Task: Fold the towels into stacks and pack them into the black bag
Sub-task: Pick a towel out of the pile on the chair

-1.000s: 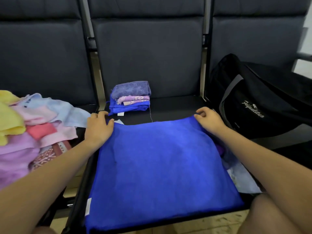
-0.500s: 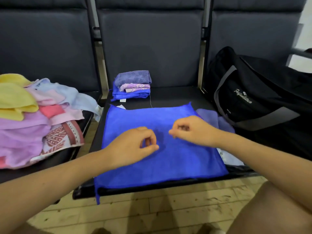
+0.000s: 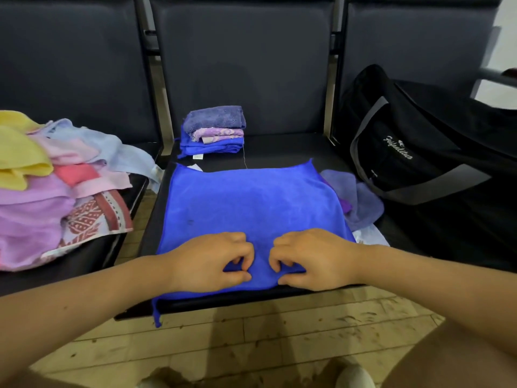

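Observation:
A bright blue towel (image 3: 251,205) lies flat on the middle black seat. My left hand (image 3: 207,261) and my right hand (image 3: 313,259) rest side by side on its near edge, each pinching the blue cloth between thumb and fingers. Behind the towel stands a small stack of folded towels (image 3: 214,130), purple on top and blue at the bottom. The black bag (image 3: 419,141) with grey straps sits on the right seat. A loose pile of unfolded towels (image 3: 47,177), yellow, pink, lilac and patterned, covers the left seat.
A lilac towel (image 3: 361,197) lies crumpled between the blue towel and the bag, with pale cloth (image 3: 369,236) beneath it. Seat backs (image 3: 246,65) rise right behind. A wooden floor (image 3: 251,337) shows below the seat edge.
My hands left the towel's far corners and came back to the middle of its near edge, where they now pinch the cloth. The camera view pulled back and tilted down.

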A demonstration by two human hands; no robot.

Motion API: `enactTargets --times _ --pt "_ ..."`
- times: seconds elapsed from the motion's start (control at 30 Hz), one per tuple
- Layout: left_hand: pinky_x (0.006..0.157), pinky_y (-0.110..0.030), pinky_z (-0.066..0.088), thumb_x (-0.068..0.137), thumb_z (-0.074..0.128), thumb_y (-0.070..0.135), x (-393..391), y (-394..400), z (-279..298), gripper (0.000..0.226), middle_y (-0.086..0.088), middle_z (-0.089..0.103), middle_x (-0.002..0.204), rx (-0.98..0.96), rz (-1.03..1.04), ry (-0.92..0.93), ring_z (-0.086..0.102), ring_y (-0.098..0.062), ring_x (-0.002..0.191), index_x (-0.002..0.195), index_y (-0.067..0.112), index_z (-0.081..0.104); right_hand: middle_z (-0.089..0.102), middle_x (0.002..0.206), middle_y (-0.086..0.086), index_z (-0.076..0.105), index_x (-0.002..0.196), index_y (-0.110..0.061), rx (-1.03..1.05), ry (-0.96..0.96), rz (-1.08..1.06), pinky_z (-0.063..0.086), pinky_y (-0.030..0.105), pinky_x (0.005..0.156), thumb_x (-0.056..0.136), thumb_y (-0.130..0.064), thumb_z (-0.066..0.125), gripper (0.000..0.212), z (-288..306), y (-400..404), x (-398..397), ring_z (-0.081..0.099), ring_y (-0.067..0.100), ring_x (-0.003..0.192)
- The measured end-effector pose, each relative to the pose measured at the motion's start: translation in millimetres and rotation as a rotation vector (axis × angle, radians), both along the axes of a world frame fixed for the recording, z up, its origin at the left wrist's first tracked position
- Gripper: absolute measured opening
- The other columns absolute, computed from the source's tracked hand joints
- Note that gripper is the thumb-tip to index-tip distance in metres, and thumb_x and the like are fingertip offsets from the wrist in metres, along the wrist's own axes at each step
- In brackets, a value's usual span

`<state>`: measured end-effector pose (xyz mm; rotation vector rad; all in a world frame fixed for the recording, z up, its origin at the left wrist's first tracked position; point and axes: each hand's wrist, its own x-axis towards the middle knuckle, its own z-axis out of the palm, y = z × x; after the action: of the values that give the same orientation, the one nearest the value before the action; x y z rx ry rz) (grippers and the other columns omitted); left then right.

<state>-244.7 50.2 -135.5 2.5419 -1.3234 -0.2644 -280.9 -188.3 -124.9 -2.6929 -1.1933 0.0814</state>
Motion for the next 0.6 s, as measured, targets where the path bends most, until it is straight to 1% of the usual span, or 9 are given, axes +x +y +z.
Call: enactTargets --times 0.07,0.1,0.17,0.27,0.37,0.4,0.5,0.53,0.6 --pt "0.071 -0.027 0.043 0.078 0.045 0.067 3 -1 0 0.032 0.013 0.045 0.087 0.003 0.003 0.018 0.045 -0.006 0.082 0.083 0.036 0.044 0.049 0.078 -0.013 0.062 0.090 -0.021 0.051 0.077 -0.049 0.033 0.019 0.059 0.087 -0.031 0.065 0.010 2 0 3 0.042 0.002 0.071" --pt "0.071 -0.027 0.043 0.074 0.043 0.072 3 -1 0 0.036 0.013 0.045 0.088 0.014 0.001 0.023 0.045 -0.006 0.082 0.082 0.036 0.042 0.049 0.075 -0.014 0.064 0.088 -0.022 0.072 0.121 -0.066 0.035 0.018 0.061 0.087 -0.028 0.066 0.007 3 0 6 0.045 0.000 0.070" --pt "0.069 -0.026 0.040 0.070 0.046 0.076 2 -1 -1 0.043 0.014 0.042 0.090 0.073 -0.023 -0.021 0.042 -0.006 0.083 0.083 0.036 0.037 0.049 0.072 -0.017 0.067 0.086 -0.022 0.105 0.202 -0.083 0.038 0.016 0.064 0.087 -0.024 0.066 0.003 5 -1 11 0.048 -0.005 0.068" --pt "0.059 -0.018 0.030 0.074 0.055 0.069 2 -1 -7 0.044 0.014 0.035 0.091 0.115 -0.071 -0.144 0.033 -0.004 0.081 0.086 0.034 0.031 0.050 0.072 -0.019 0.068 0.086 -0.019 0.101 0.269 -0.108 0.036 0.011 0.065 0.087 -0.022 0.067 0.003 4 0 18 0.050 -0.005 0.068" --pt "0.054 -0.011 0.021 0.082 0.052 0.057 5 4 -13 0.031 0.014 0.034 0.088 0.020 -0.126 -0.220 0.029 -0.003 0.076 0.086 0.033 0.034 0.049 0.074 -0.019 0.065 0.086 -0.020 0.078 0.296 -0.125 0.034 0.008 0.066 0.089 -0.020 0.064 0.003 4 2 21 0.049 -0.007 0.069" --pt "0.054 -0.010 0.021 0.084 0.051 0.054 5 5 -14 0.026 0.014 0.035 0.087 -0.012 -0.139 -0.232 0.030 -0.003 0.074 0.086 0.033 0.036 0.049 0.074 -0.019 0.061 0.083 -0.023 0.082 0.316 -0.134 0.034 0.008 0.066 0.090 -0.019 0.062 0.008 5 3 22 0.049 -0.006 0.068" --pt "0.057 -0.014 0.032 0.088 0.048 0.050 7 8 -15 0.018 0.014 0.041 0.086 -0.109 -0.114 -0.157 0.039 -0.005 0.073 0.085 0.034 0.040 0.050 0.071 -0.011 0.046 0.076 -0.031 0.133 0.386 -0.177 0.035 0.013 0.065 0.095 -0.015 0.053 0.026 9 4 27 0.046 0.002 0.065" --pt "0.059 -0.015 0.034 0.088 0.049 0.049 8 7 -15 0.018 0.014 0.044 0.085 -0.166 -0.077 -0.095 0.042 -0.004 0.072 0.085 0.032 0.043 0.049 0.070 -0.010 0.045 0.076 -0.031 0.158 0.390 -0.202 0.036 0.016 0.065 0.097 -0.014 0.050 0.028 10 5 29 0.044 0.004 0.065" --pt "0.060 -0.012 0.036 0.087 0.054 0.044 11 6 -13 0.017 0.016 0.050 0.079 -0.298 0.037 0.088 0.045 -0.003 0.066 0.081 0.029 0.050 0.050 0.072 -0.010 0.044 0.076 -0.029 0.222 0.377 -0.272 0.043 0.027 0.072 0.099 -0.014 0.045 0.027 10 6 34 0.044 0.007 0.069"
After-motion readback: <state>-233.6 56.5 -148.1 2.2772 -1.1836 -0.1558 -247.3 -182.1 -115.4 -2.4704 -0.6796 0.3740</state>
